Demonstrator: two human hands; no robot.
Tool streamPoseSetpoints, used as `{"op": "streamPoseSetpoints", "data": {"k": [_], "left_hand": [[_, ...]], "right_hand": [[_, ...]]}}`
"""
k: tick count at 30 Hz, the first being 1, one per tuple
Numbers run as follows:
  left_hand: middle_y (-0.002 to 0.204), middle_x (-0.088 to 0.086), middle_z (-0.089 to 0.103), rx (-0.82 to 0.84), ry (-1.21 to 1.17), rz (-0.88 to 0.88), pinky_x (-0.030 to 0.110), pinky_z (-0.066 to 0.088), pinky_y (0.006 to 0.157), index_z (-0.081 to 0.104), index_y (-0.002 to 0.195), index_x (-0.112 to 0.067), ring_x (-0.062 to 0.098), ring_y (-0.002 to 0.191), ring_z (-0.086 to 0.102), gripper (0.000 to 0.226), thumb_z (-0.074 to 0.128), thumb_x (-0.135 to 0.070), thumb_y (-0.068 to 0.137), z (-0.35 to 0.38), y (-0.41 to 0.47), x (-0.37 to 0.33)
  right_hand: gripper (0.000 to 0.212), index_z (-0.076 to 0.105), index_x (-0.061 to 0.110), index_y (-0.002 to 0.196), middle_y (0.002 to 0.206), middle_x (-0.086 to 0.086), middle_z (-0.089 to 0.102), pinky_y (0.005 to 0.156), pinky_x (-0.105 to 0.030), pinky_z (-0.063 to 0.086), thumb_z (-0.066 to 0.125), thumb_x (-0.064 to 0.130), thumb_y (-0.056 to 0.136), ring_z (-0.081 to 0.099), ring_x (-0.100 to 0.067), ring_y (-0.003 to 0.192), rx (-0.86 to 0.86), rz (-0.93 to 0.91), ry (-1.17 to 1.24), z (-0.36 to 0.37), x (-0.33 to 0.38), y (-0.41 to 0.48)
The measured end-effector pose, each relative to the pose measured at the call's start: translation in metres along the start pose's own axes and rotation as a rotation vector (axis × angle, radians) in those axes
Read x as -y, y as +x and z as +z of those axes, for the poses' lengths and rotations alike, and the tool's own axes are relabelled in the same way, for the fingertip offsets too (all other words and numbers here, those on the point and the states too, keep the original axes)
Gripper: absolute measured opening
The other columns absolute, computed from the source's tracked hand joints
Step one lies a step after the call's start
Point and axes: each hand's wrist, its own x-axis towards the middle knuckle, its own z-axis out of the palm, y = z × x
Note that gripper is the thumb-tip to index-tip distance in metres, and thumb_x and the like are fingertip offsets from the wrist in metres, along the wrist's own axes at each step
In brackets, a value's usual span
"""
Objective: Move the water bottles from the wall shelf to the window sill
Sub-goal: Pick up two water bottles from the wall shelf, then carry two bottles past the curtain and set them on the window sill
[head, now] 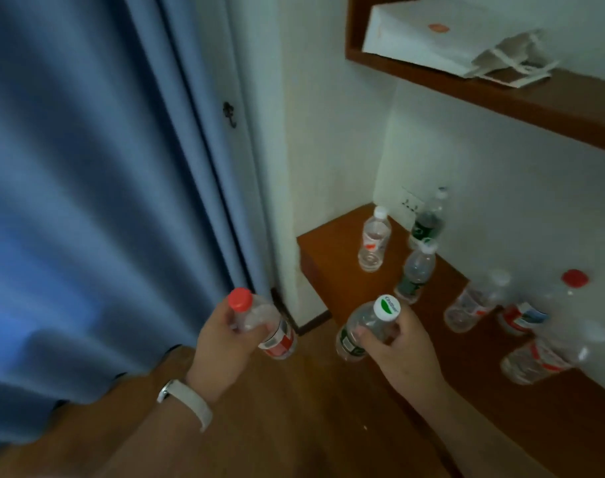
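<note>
Red-capped bottle (273, 326) is gripped in the left hand (218, 346) and green-labelled bottle (358, 326) in the right hand (401, 350), fingers (251, 336) curled round each, caps up, long axes tilted. Both are clear of the wall shelf (328, 267), where several bottles remain. Sill not in view; probably behind the blue curtain (87, 167), left hand nearer.

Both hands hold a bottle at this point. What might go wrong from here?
1. The blue curtain hangs closed; with the red-capped bottle in the left hand and the green-labelled bottle in the right hand, parting it may be awkward.
2. The right hand grips near the cap, so its bottle might slip.
</note>
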Motion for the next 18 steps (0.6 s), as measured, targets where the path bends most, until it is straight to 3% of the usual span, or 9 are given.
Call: {"op": "streamPoseSetpoints", "data": {"k": [2,6,9,14,18], "left_hand": [[0.094,-0.015,0.072,-0.039,-0.010,0.017,0.019,0.054,0.070,0.067,0.091,-0.045,0.003,0.087,0.069,0.046,0.078,-0.003,0.077,-0.040,0.002,0.009],[0.093,-0.003,0.072,-0.126,-0.021,-0.010,0.012,0.050,0.067,0.066,0.102,-0.019,0.001,0.081,0.068,0.034,0.077,0.000,0.076,-0.118,0.005,0.034],[0.100,-0.005,0.072,-0.217,-0.046,-0.044,0.014,0.051,0.071,0.064,0.106,-0.026,0.004,0.089,0.069,0.042,0.080,-0.003,0.075,-0.172,0.001,0.058],[0.102,-0.008,0.071,-0.365,-0.076,-0.080,0.011,0.051,0.070,0.062,0.109,-0.026,0.000,0.089,0.068,0.041,0.080,-0.008,0.077,-0.244,-0.021,0.077],[0.101,-0.010,0.072,-0.507,-0.062,-0.116,0.027,0.055,0.082,0.063,0.108,-0.033,0.006,0.093,0.069,0.043,0.082,-0.013,0.075,-0.290,-0.041,0.094]], "right_hand": [[0.057,0.050,0.030,0.125,0.113,0.014,0.059,0.091,-0.031,0.053,0.079,0.033,0.076,0.057,-0.008,0.110,0.037,-0.023,0.002,0.035,0.025,0.002],[0.047,0.048,0.045,0.110,0.109,0.019,0.057,0.077,-0.017,0.048,0.078,0.030,0.078,0.057,-0.002,0.102,0.122,-0.091,0.022,0.105,0.070,0.002],[0.045,0.049,0.048,0.106,0.107,0.017,0.059,0.079,-0.020,0.050,0.078,0.031,0.077,0.058,-0.001,0.100,0.188,-0.135,0.026,0.156,0.099,0.002],[0.042,0.055,0.029,0.114,0.105,0.011,0.063,0.069,-0.015,0.048,0.077,0.033,0.078,0.060,-0.005,0.099,0.323,-0.184,0.014,0.230,0.142,-0.002],[0.039,0.057,0.027,0.110,0.105,0.010,0.064,0.069,-0.015,0.047,0.078,0.033,0.079,0.061,-0.005,0.097,0.431,-0.270,0.000,0.280,0.170,0.000]]}}
